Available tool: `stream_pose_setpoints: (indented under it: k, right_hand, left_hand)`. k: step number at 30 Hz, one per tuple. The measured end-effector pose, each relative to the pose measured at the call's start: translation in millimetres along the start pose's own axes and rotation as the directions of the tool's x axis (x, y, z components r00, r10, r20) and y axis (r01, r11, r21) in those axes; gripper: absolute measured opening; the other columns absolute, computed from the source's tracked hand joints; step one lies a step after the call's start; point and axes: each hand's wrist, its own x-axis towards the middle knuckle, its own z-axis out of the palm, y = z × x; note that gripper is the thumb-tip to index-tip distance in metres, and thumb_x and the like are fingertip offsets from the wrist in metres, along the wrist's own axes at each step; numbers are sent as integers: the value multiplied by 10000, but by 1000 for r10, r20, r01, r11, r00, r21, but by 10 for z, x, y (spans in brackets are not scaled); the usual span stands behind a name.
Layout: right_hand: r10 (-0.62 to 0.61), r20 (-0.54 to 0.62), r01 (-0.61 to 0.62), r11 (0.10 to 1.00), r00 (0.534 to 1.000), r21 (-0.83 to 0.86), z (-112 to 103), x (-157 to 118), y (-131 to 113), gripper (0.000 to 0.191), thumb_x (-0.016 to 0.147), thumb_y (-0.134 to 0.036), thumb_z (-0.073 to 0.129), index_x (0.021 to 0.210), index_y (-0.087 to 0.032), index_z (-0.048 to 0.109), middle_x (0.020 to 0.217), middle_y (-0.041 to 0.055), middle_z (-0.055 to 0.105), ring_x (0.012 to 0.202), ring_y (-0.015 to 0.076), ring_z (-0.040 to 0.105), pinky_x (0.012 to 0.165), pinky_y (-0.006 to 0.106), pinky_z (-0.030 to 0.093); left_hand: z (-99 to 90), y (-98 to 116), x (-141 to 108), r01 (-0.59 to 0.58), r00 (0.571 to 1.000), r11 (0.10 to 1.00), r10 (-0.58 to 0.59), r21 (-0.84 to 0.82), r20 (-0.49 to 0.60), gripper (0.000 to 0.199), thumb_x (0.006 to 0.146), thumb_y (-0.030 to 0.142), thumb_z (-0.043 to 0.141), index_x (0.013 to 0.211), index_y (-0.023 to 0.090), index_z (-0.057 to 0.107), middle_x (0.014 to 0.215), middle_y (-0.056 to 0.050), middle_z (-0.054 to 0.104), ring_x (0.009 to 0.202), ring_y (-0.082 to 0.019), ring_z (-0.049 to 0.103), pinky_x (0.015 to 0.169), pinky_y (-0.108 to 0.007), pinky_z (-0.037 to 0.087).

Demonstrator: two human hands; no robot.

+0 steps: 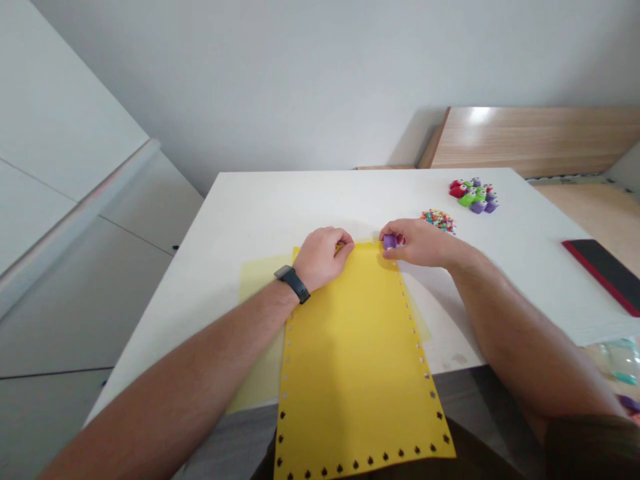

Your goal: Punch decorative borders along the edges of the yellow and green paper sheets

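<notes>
A yellow sheet (357, 353) with small shapes punched along its edges lies on the white table and hangs over the near edge. My left hand (325, 255), with a dark watch at the wrist, pinches the sheet's far edge. At the far right corner of the sheet, my right hand (417, 243) is closed round a small purple punch (390, 243), which sits at the edge. Under the yellow sheet, a paler translucent yellow sheet (257, 373) shows on the left and a little on the right.
A pile of small colourful pieces (441, 220) lies beyond my right hand. Farther back stand several red, green and purple punches (475, 195). A black and red flat object (605, 275) rests at the right of the white table (200, 267). Wooden boards (530, 137) lean behind.
</notes>
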Motion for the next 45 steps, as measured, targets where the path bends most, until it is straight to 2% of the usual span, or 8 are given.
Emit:
stream_pose_setpoints:
  k: [19, 32, 45]
  right_hand:
    - [15, 1, -15, 999, 1000, 29, -21, -2, 61, 220, 780, -308, 683, 967, -199, 717, 887, 27, 720, 760, 165, 623, 680, 274, 429]
    - [9, -8, -9, 1000, 1000, 6, -17, -2, 36, 212, 786, -350, 699, 944, -210, 724, 860, 16, 722, 740, 160, 617, 676, 270, 421]
    - [-6, -25, 6, 1000, 1000, 1, 34, 15, 69, 185, 783, -297, 687, 946, -230, 741, 856, -1, 726, 758, 156, 620, 683, 259, 422]
  left_hand:
    - [-11, 16, 3, 14, 1000, 1000, -14, -17, 5, 166, 930, 280, 555, 910, 198, 698, 922, -47, 741, 887, -224, 661, 799, -365, 488]
    - [2, 0, -2, 4, 1000, 1000, -4, -3, -4, 152, 930, 284, 575, 903, 199, 698, 914, -40, 738, 887, -224, 658, 790, -366, 483]
    - [-1, -2, -2, 2, 1000, 1000, -2, 4, 9, 170, 935, 295, 551, 919, 204, 694, 940, -52, 741, 911, -233, 660, 823, -374, 497]
